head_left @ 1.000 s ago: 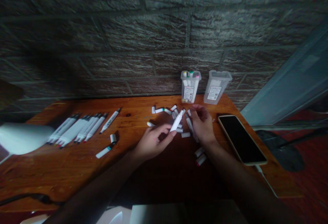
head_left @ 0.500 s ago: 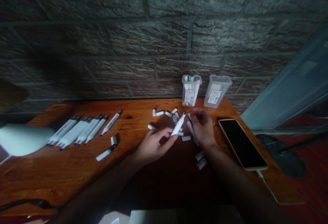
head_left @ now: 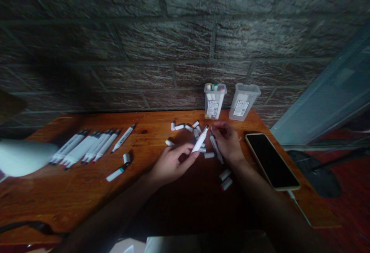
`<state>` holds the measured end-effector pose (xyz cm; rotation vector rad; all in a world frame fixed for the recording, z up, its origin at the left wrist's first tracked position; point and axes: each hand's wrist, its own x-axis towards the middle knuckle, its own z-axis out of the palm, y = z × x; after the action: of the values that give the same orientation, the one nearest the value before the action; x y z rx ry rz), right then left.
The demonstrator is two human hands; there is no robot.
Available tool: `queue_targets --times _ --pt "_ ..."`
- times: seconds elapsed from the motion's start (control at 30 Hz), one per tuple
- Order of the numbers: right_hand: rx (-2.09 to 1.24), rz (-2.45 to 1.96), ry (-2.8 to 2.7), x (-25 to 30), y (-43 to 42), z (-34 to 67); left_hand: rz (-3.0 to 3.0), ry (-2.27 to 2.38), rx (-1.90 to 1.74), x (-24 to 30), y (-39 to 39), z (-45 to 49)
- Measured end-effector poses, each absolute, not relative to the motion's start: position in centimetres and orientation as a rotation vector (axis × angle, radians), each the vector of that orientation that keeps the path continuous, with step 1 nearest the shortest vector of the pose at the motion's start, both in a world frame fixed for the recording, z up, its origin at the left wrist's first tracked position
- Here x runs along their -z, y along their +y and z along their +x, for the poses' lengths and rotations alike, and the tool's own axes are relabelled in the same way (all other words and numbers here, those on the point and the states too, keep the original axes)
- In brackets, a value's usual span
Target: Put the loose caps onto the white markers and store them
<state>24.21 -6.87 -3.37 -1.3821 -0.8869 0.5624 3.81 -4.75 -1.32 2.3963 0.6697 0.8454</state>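
Here, over a wooden table [head_left: 86,191], the left hand [head_left: 170,164] closes its grip around the lower end of a white marker [head_left: 200,141], whose tip tilts up and away toward the right hand [head_left: 228,143]. The right hand's grip is curled just beside that tip; whether it holds anything cannot be told. Loose caps [head_left: 185,127] lie scattered around both hands. A row of markers [head_left: 86,147] lies well to the left, two clear boxes [head_left: 214,100] stand by the wall [head_left: 173,33], and a phone [head_left: 271,160] lies at the right.

Two boxes [head_left: 214,102]; one phone [head_left: 271,160]; two hands [head_left: 170,164].
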Motion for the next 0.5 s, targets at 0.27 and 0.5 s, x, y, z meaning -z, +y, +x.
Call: queue_targets --times 0.27,0.5 --pt "-0.568 -1.389 -0.898 3.4 -6.86 24.46 2.409 0.659 -0.825 1.35 -4.87 3.88" --pt "-0.576 -1.401 -0.881 3.38 -6.85 24.55 2.402 0.667 -0.796 1.5 -4.76 3.74"
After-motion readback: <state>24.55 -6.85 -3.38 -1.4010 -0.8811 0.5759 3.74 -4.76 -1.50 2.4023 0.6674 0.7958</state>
